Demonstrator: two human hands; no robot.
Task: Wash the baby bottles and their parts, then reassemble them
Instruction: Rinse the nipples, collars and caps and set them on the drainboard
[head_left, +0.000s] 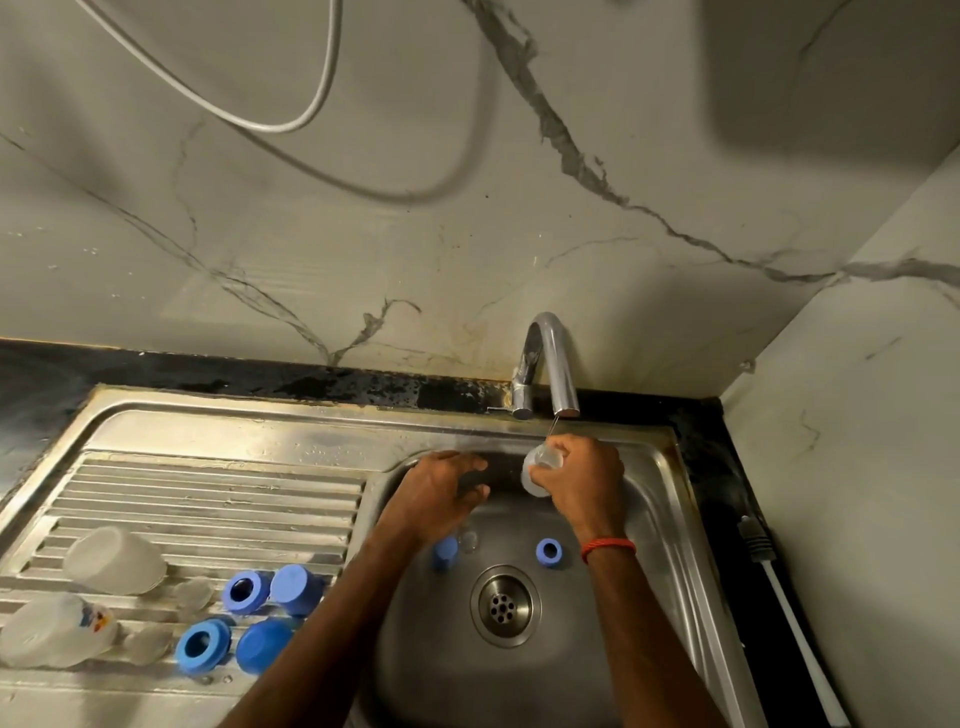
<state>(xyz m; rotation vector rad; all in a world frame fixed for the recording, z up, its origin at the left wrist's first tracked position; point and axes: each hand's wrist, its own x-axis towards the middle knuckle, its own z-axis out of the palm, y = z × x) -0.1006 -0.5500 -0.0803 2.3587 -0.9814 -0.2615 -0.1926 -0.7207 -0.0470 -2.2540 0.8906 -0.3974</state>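
**Three bottles, one under the tap**

Two bottles lie on the drainboard (208, 499): a plain bottle (114, 558) and a printed bottle (57, 631). Beside them sit two blue rings (247, 592) (202, 644), two blue caps (296, 590) (265, 647) and what look like two clear teats (192, 592) (148, 642). The basin (649, 519) holds a third ring (549, 552), a third cap (445, 552) and a blurred third teat (469, 540). The right hand (582, 478) curls round the third bottle (537, 470) under the tap (556, 358) and its thin trickle. The left hand (441, 493) hovers beside it, fingers loosely spread, holding nothing.
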